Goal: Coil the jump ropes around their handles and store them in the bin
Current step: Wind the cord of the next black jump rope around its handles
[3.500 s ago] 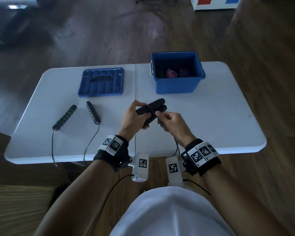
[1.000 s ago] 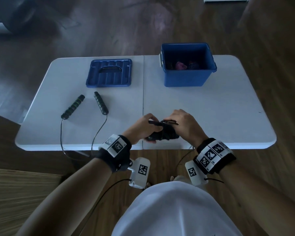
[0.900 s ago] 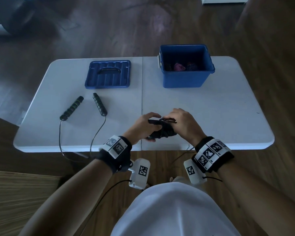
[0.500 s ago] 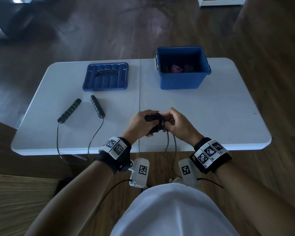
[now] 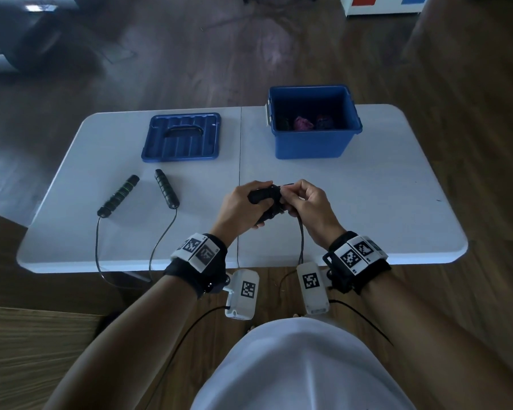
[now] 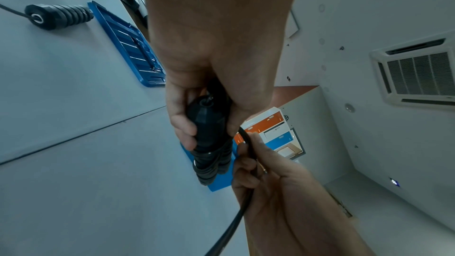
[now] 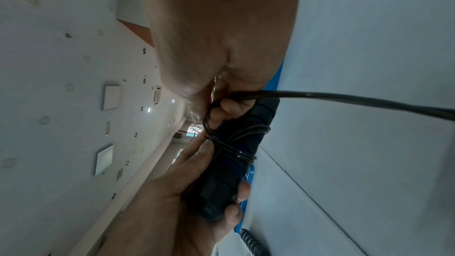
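Winding black cord onto paired black handles, mid-coil.

Left hand (image 5: 243, 202) clamps the two black foam jump-rope handles (image 6: 209, 124) together as a fixed spool, held just above the near worktop (image 5: 367, 208) edge; right hand (image 5: 305, 202) pinches the thin black cord (image 6: 246, 198) right at the bundle so each turn lands tight. A few crossed turns are on; the slack drops off the worktop edge. Versus 0.5 s ago: bundle sits a touch further out, grips unchanged. Second rope, green-banded black handles (image 5: 119, 196), lies uncoiled to the left; open blue plastic bin (image 5: 308, 143) with its ribbed blue lid (image 5: 181, 137) off beside it waits at the back.
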